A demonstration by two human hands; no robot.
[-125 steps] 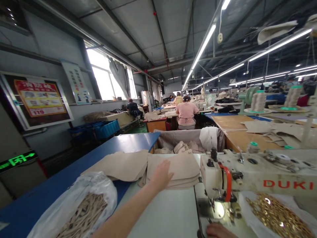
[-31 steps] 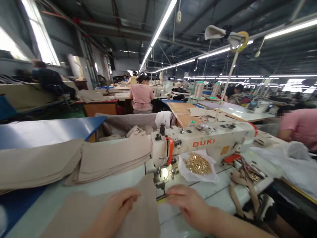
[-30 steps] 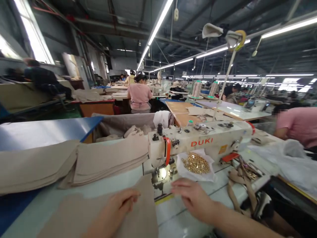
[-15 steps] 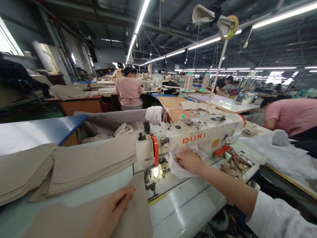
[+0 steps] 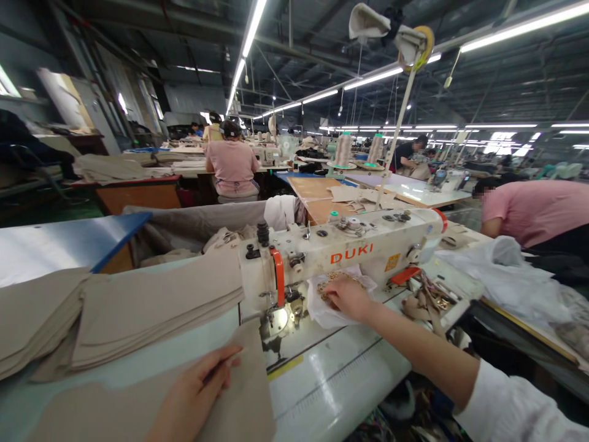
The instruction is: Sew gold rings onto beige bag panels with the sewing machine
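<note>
My right hand (image 5: 350,298) reaches under the sewing machine's arm into a white plastic bag (image 5: 318,310) of small gold-coloured metal pieces (image 5: 332,282). Its fingers are curled down onto the pieces, and the fingertips are partly hidden. Over a beige fabric panel (image 5: 253,374) at the front left, my left hand (image 5: 205,383) has thumb and fingers pressed together. Whatever lies between them, if anything, is too small to make out. The sewing machine (image 5: 313,258) stands just beyond, its lamp lit by the needle.
Stacks of beige panels (image 5: 156,307) lie left of the machine head. A tray of straps and metal parts (image 5: 432,301) sits at the machine's right end. White plastic sheeting (image 5: 501,270) lies farther right. A co-worker in pink (image 5: 538,209) bends at the right; another (image 5: 232,159) sits ahead.
The whole view has shifted slightly left in the picture. My right hand stays in the bag, its fingers moving slightly among the gold pieces. My left hand keeps its pose over the panel.
</note>
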